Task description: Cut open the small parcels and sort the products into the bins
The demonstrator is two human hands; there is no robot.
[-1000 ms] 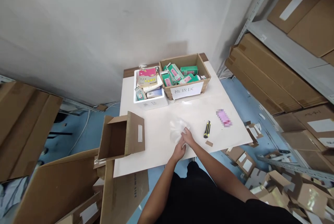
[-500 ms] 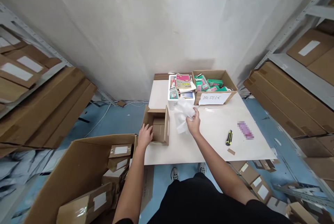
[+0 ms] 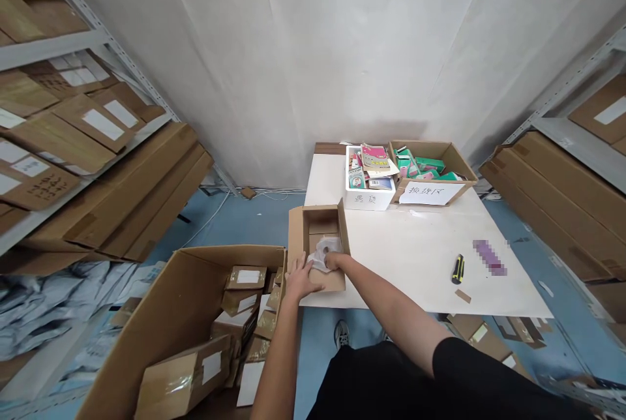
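Observation:
A small cardboard box (image 3: 345,240) with raised flaps stands at the left end of the table. My left hand (image 3: 302,278) rests on its near-left flap and edge, fingers spread. Inside the box, my right hand (image 3: 335,260) is closed on crumpled white plastic film (image 3: 319,255), its fingertips partly hidden in the film. The film lies over the box's near half, while the cardboard floor shows at the far end.
On the white table (image 3: 391,270) are a utility knife (image 3: 458,269), a cardboard scrap (image 3: 463,296) and a blurred purple item (image 3: 490,257). Behind stand a white bin (image 3: 368,199) of booklets and a carton (image 3: 460,175) of green packs. A large carton (image 3: 147,315) of parcels is at left.
My right hand has carried the plastic film from above the table left into the small box. My left hand has shifted onto the box's flap. The view has turned left.

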